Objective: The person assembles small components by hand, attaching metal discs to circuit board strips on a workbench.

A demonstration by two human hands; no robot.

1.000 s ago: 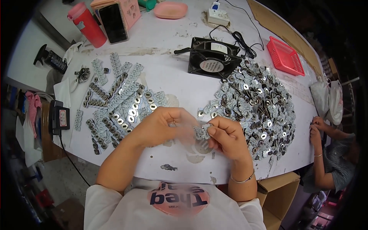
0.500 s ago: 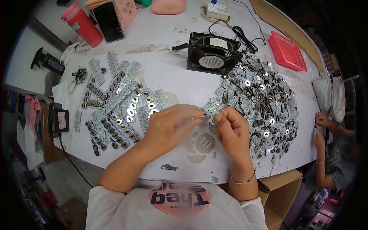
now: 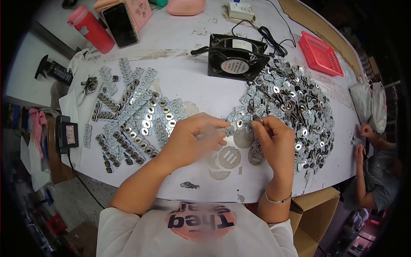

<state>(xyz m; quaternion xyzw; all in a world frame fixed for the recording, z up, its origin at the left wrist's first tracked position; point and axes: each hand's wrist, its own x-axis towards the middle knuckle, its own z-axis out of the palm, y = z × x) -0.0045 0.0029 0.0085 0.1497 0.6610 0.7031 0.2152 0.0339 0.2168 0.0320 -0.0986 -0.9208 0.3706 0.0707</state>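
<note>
Blurred by motion, my left hand (image 3: 190, 139) is closed, with a small grey metal piece (image 3: 229, 130) at its fingertips. My right hand (image 3: 276, 139) is at the left edge of a large heap of small metal parts (image 3: 299, 111). Its thumb and forefinger are pinched together over the loose parts, and whatever is between them is too small to make out. Left of my hands lie rows of similar metal parts (image 3: 137, 98), joined side by side into strips, some with dark or shiny round faces upward.
Behind the heap stands a black fan (image 3: 234, 64) with a coiled cable. A pink basket (image 3: 321, 53) is at the far right, a red tumbler (image 3: 92, 30) and a phone (image 3: 120, 25) at the far left. A cardboard box (image 3: 314, 214) stands by the near edge. Another person's hands (image 3: 363, 141) are at the right.
My right hand has moved away from my left, rightward to the heap's edge. My left hand stays nearly in place with the metal piece.
</note>
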